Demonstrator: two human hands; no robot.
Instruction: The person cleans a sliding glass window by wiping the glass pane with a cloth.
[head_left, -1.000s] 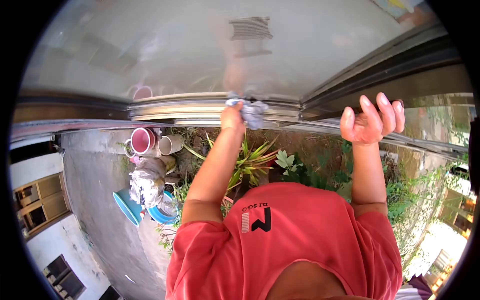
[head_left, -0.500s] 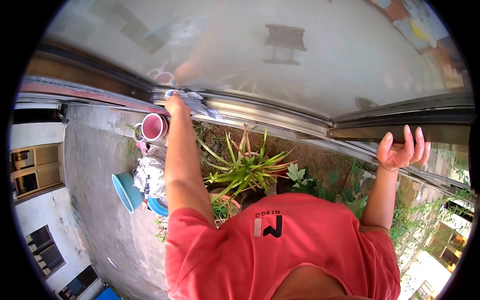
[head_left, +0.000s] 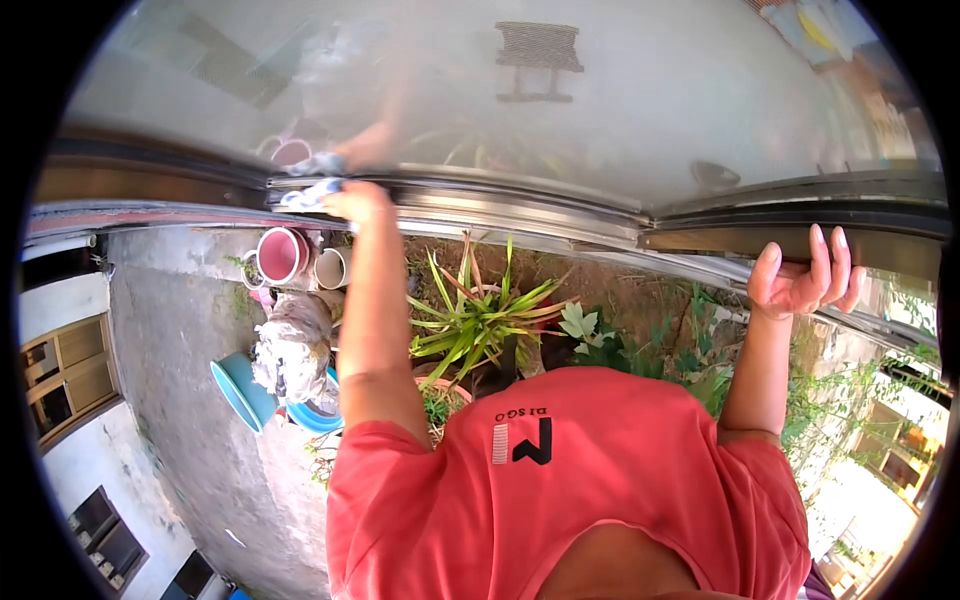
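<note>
First, shirt point(head_left: 590, 450): red, between and below the two hands; its lettering point(head_left: 521, 413), upside down, appears to read DISGO, with a bold black mark point(head_left: 533, 442) beside it; the bottom edge cuts the shirt off.
Right hand point(head_left: 808, 280): well apart from the left, palm up, fingers parted and loosely curled, with nothing seen in its hold; the fingertips overlap a dark bar point(head_left: 705, 240), and I cannot tell whether they touch it.
Left hand point(head_left: 362, 202): blurred, reaching far out, clamped on the cloth.
Cloth point(head_left: 312, 194): white and blue, at the left hand's fingertips, on the far left end of the track; partly hidden by the fingers, its folds smeared.
Track point(head_left: 500, 205): bare metal grooves, running from the left hand towards the right.
Glass point(head_left: 430, 110): just beyond the left hand, reflecting it and the cloth; cut off at the top.
Plants: a spiky one point(head_left: 490, 320) lies between the hands, lower down.
Pots: a pink one point(head_left: 282, 255) to the left of the left forearm.
Basin point(head_left: 240, 390): blue, tilted, farther down on that side, near a crumpled bundle point(head_left: 292, 350), hard to make out.
Windows point(head_left: 70, 365): far left of both hands.
</note>
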